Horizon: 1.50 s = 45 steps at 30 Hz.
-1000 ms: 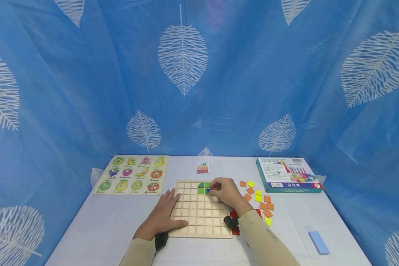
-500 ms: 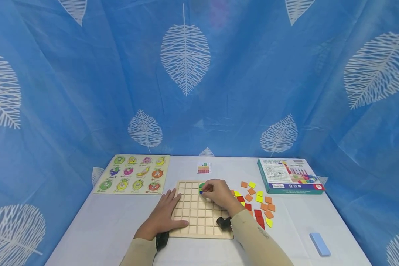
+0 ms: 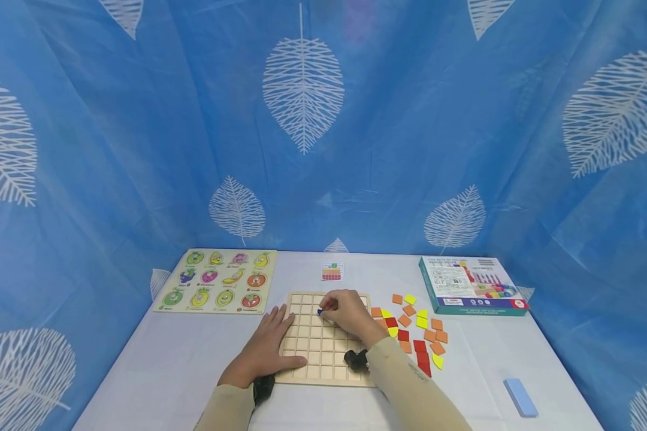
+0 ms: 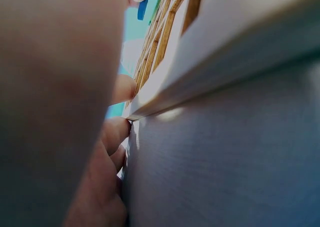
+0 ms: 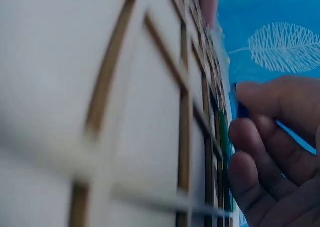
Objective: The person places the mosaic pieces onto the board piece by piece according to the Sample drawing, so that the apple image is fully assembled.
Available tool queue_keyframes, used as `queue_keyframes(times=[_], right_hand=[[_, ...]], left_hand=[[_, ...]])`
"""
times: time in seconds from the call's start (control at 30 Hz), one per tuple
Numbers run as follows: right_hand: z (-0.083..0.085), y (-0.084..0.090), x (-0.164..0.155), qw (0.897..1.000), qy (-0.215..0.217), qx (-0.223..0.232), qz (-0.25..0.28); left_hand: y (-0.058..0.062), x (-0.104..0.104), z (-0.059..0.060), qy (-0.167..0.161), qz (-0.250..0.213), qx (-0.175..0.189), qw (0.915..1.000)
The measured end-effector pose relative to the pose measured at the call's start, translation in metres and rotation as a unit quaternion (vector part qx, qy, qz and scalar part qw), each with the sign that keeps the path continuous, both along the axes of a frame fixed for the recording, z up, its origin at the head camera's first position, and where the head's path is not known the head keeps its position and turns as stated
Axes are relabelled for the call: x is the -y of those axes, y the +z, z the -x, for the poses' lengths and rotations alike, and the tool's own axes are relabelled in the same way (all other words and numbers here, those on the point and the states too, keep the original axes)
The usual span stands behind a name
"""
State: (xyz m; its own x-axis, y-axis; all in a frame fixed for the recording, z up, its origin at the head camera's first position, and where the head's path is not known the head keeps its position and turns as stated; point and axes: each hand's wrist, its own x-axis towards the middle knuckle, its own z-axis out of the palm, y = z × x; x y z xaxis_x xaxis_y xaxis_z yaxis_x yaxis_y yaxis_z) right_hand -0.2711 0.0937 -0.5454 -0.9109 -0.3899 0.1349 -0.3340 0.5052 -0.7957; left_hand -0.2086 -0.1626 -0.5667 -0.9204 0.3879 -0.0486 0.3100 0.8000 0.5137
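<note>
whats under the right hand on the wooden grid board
The right hand pinches a small blue piece over the wooden grid board. The right wrist view shows green pieces in cells beside the fingers; from the head view the hand covers them.

Head view is bright, evenly lit, bowed at the edges; both wrist views are dim, blurred close-ups.

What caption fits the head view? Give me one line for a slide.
Right hand pinches a blue tile over the wooden grid board; left hand rests on its edge.
</note>
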Motion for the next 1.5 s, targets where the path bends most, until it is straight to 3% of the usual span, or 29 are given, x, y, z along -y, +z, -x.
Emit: queue_keyframes(times=[0.33,0.97,1.37,1.5], right_hand=[[0.010,0.000,0.015,0.999,-0.002,-0.007,-0.031],[0.012,-0.001,0.024,0.998,-0.030,-0.008,-0.062],[0.014,-0.001,0.016,0.998,-0.033,0.010,-0.051],[0.013,-0.002,0.010,0.999,-0.039,0.019,-0.025]], left_hand=[[-0.002,0.002,0.002,-0.008,0.001,-0.007,0.9999],[-0.003,0.002,0.001,-0.011,-0.014,-0.015,0.9997],[-0.004,0.002,0.002,-0.014,-0.016,-0.021,0.9995],[-0.005,0.003,0.001,-0.012,-0.016,-0.019,0.9996]])
